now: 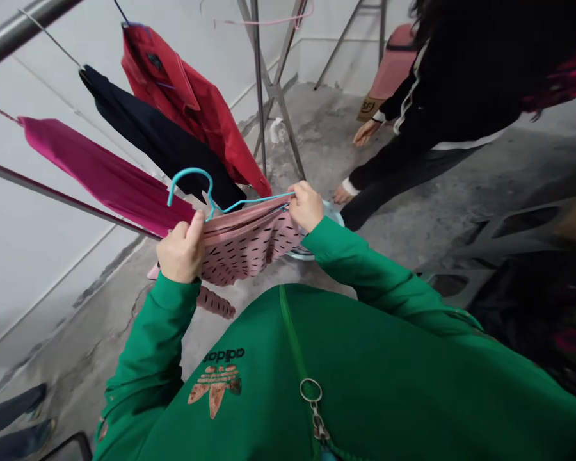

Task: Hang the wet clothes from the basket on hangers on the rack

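Observation:
Between my hands stretches a pair of pink pants (249, 246) with short black dashes, or a similar garment, its waistband pulled wide. A light blue clothes hanger (192, 174) lies along the waistband, its hook standing up near my left hand. My left hand (181, 250) is closed on the waistband's left end, thumb on top. My right hand (307, 206) pinches the other end, together with the tip of the hanger. Part of the garment hangs below my left hand.
A magenta garment (91, 166), a dark garment (148, 128) and a red jacket (187, 96) hang from a metal rack (24, 32) at left. Behind my right hand stands a basin (333, 214). A person in black (461, 70) bends at right. Cinder blocks (513, 221) lie there too.

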`<state>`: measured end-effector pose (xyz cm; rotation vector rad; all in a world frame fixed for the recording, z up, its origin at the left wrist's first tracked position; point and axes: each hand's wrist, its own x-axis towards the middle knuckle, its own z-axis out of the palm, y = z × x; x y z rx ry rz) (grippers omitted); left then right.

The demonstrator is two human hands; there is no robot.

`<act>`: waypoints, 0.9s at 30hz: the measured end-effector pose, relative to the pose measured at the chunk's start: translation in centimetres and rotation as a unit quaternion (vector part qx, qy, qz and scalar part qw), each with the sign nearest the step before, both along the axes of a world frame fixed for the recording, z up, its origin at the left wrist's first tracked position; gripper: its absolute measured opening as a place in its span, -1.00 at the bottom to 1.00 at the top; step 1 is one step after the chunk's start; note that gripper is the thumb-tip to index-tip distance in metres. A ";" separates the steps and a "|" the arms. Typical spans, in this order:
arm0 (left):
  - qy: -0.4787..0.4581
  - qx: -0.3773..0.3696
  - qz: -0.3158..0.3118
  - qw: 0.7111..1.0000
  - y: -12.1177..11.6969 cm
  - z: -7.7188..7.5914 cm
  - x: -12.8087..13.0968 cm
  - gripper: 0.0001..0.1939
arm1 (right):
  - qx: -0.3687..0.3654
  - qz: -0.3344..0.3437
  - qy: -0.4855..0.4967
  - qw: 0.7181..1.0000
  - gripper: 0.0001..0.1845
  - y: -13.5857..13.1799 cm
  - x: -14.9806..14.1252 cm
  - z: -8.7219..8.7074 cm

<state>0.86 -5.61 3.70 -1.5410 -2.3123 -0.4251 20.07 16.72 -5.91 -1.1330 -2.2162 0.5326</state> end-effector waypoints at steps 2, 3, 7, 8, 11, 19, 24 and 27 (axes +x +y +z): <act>0.013 -0.041 -0.019 0.999 -0.6 0.2 0.4 -0.57 | -0.013 0.021 -0.028 0.999 -0.68 0.8 0.1 -0.1; 0.020 -0.052 -0.019 0.998 -0.9 0.3 0.6 -0.56 | -0.024 0.037 -0.039 0.998 -0.69 1.2 0.1 -0.1; 0.042 -0.062 0.005 0.997 -1.2 0.4 0.5 -0.54 | -0.074 0.088 -0.042 0.992 -0.74 2.8 -0.1 -0.5; 0.043 -0.057 0.015 0.997 -1.1 0.4 0.3 -0.54 | -0.082 0.086 -0.037 0.992 -0.76 2.8 -0.2 -0.6; 0.024 -0.015 0.059 0.998 -0.7 0.4 -0.6 -0.55 | -0.070 0.058 -0.025 0.996 -0.77 2.0 -0.6 -1.2; -0.051 0.028 0.071 0.996 -0.9 0.4 -1.9 -0.56 | -0.218 0.092 0.003 0.972 -0.80 0.2 -1.3 -1.9; -0.036 0.002 0.065 0.997 -1.2 -0.3 -2.2 -0.59 | -0.293 0.044 0.033 0.955 -0.79 1.4 -1.6 -0.4; 0.009 -0.020 0.044 0.999 -0.6 -1.2 -2.0 -0.59 | -0.196 0.017 0.034 0.980 -0.82 0.5 -1.6 0.5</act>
